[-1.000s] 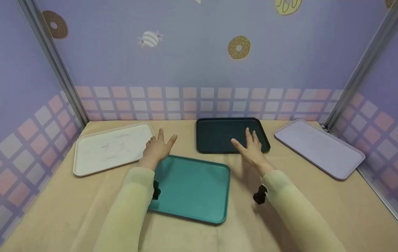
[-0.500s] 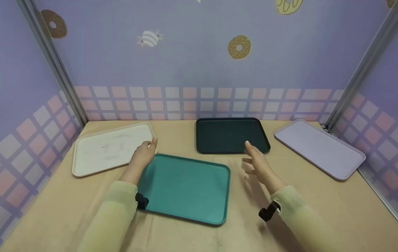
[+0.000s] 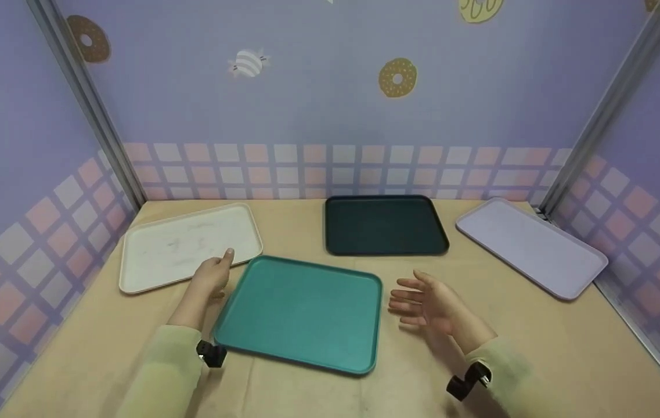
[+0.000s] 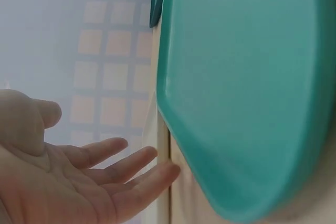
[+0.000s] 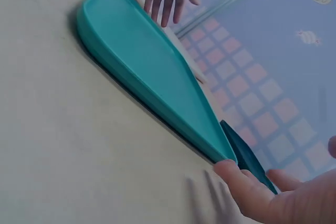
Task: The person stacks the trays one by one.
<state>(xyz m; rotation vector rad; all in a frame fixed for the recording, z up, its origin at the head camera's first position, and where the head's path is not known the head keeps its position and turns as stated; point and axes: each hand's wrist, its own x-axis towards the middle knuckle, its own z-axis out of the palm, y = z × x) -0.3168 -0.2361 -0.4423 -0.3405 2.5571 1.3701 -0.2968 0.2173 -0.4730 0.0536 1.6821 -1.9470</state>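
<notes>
A teal rectangular tray (image 3: 306, 316) lies slightly turned on the table, in front of the person. Just off its left edge is the left hand (image 3: 211, 277), fingers extended and thumb up; the left wrist view shows the palm (image 4: 58, 187) facing the tray with nothing held. On the other side the right hand (image 3: 431, 305) hovers beside the tray's right edge, palm inward and fingers loosely straight. In the right wrist view its fingers (image 5: 247, 190) appear near the tray's corner; whether they touch it I cannot tell.
Behind stand a white tray (image 3: 184, 247) at the left, a dark green tray (image 3: 385, 226) at the back middle and a lilac tray (image 3: 530, 247) at the right. Patterned walls (image 3: 318, 104) enclose the beige table (image 3: 295, 395) at the back and both sides.
Both hands have drawn back toward the person and spread outward, from above the far trays to either side of the teal tray. Their palms have turned inward. The trays have not moved.
</notes>
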